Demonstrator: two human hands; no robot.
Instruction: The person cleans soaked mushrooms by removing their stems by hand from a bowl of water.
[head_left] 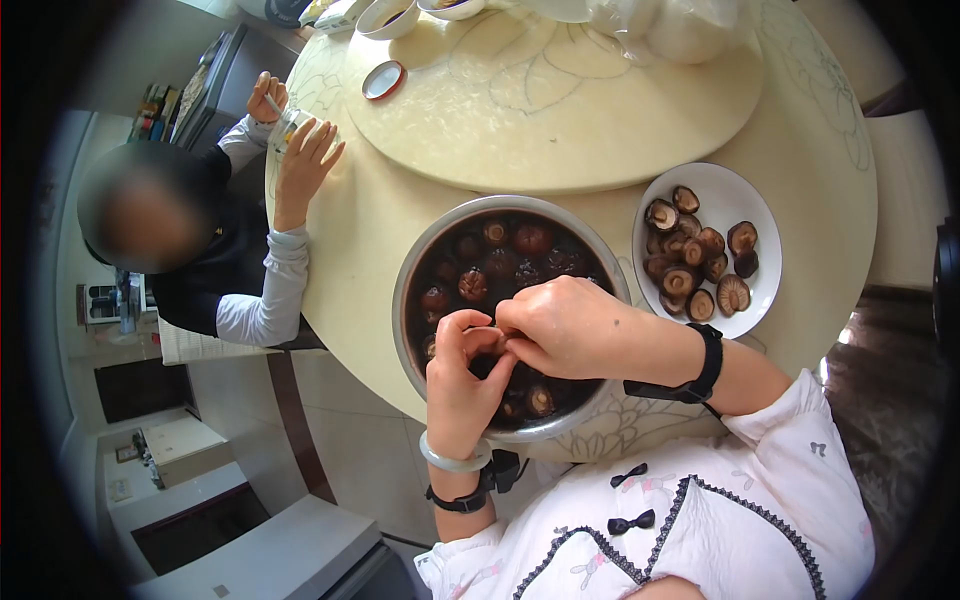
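My two hands meet over a metal basin (pixel 405 330) of dark water with shiitake mushrooms (pixel 473 284) floating in it. Thumb and fingers of my left hand (pixel 462 385) are closed round a dark shiitake mushroom, mostly hidden between them. My right hand (pixel 565 325) has its fingertips pinched together against the left fingers, at the mushroom's edge; what exactly they grip is hidden. To the right of the basin, a white plate (pixel 765 215) bears several shiitake mushrooms (pixel 680 280), some with their gills facing up.
A raised round turntable (pixel 560 120) sits on the table, with a jar lid (pixel 384 80), bowls (pixel 388 18) and a plastic bag (pixel 690 25) on it. At the left, another person (pixel 250 290) sits at the table, hands around a glass jar (pixel 300 128).
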